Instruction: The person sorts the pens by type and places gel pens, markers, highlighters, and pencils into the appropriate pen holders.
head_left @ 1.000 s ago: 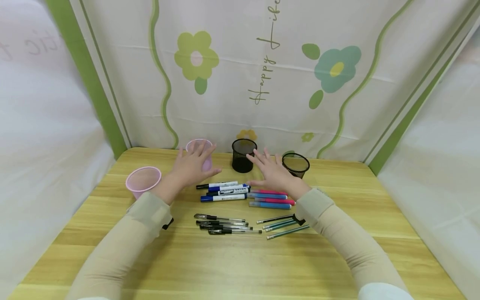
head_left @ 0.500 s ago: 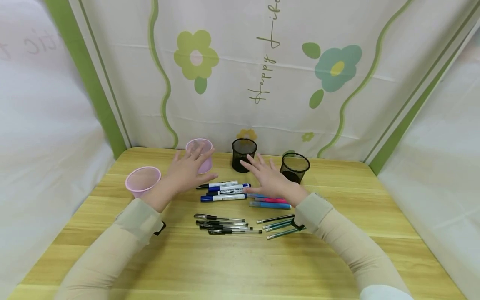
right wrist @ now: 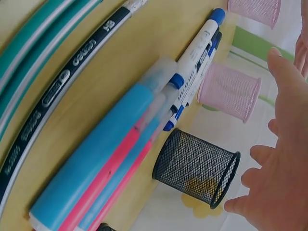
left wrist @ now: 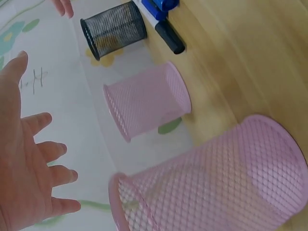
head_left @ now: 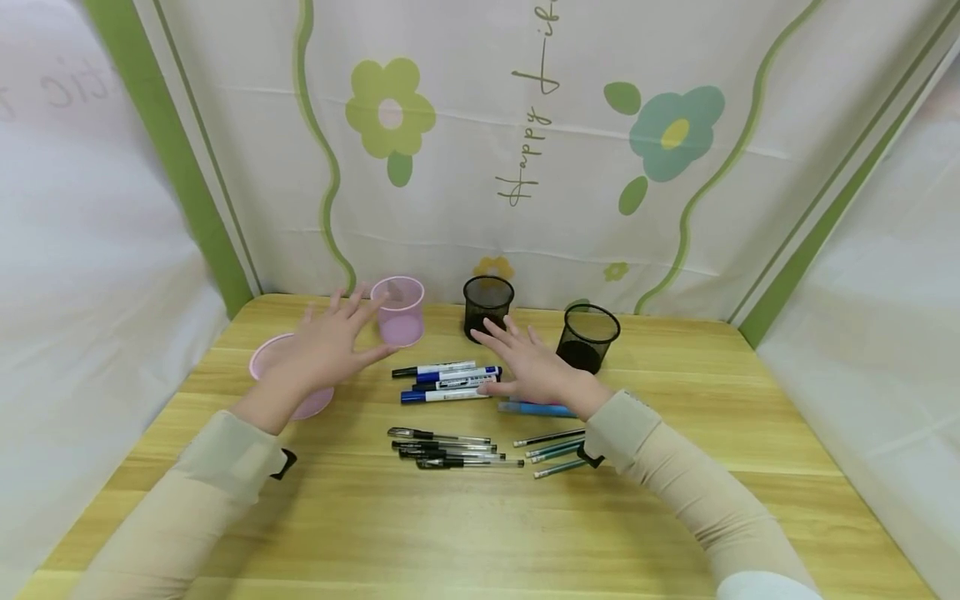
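Note:
My left hand (head_left: 322, 346) hovers with spread fingers above the nearer pink mesh cup (head_left: 313, 404), partly covering it in the head view. A second pink mesh cup (head_left: 401, 321) stands just beyond its fingers. My right hand (head_left: 536, 367) is held over the pink and blue pens (head_left: 536, 409), fingers apart, hiding most of them. Two black mesh cups stand near it: one (head_left: 487, 296) past its fingertips, the other (head_left: 588, 333) to its right. White markers (head_left: 450, 383) with blue and black caps lie between the hands. Neither hand holds anything.
Black gel pens (head_left: 450, 450) lie in a row nearer me. Green and black pencils (head_left: 555, 450) lie to their right. A printed cloth (head_left: 465, 125) hangs behind the wooden table (head_left: 465, 533), with white cloth on both sides.
My left hand has moved left and toward me, from the far pink cup to over the nearer one. My right hand has shifted slightly left and toward me. The cups and pens stay put.

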`<state>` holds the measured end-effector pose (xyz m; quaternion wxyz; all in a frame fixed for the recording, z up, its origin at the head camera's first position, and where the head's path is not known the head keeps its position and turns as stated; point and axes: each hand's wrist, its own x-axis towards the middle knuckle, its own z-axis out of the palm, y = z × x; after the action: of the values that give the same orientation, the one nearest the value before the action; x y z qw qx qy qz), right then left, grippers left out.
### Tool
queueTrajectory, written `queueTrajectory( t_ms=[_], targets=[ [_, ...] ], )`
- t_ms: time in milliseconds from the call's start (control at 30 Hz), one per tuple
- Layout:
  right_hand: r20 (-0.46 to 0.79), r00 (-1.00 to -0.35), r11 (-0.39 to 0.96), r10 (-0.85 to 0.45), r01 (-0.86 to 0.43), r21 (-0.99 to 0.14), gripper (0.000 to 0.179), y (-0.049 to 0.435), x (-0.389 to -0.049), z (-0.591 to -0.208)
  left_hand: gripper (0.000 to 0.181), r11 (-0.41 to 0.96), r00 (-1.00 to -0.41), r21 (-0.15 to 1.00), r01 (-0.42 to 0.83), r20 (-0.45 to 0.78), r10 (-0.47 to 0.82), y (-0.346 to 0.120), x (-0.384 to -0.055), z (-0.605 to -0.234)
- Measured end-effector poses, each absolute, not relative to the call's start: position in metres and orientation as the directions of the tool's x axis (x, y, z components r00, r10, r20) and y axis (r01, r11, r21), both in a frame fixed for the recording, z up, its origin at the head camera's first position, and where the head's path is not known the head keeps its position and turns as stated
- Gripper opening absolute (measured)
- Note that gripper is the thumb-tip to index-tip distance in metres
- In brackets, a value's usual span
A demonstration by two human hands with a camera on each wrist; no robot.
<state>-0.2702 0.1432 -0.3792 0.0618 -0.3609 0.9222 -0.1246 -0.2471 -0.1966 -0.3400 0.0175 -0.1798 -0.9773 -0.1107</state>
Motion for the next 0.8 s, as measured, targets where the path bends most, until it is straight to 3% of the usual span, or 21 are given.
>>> queueTrajectory(
  t_ms=[533, 800],
  targets=[
    [-0.042, -0.694, 0.675, -0.719, -0.682, -0.282, 0.083, 0.127, -0.264, -0.389, 0.094, 0.939, -0.969, 0.237, 0.248, 0.077, 0.236, -0.251, -0.231, -0.345],
    [-0.029, -0.682, 0.657, -0.731, -0.690, -0.303, 0.077, 0.120, -0.261, -0.393, 0.098, 0.928, -0.979, 0.311, 0.203, 0.042, 0.200, -0.279, -0.223, -0.352]
  ],
)
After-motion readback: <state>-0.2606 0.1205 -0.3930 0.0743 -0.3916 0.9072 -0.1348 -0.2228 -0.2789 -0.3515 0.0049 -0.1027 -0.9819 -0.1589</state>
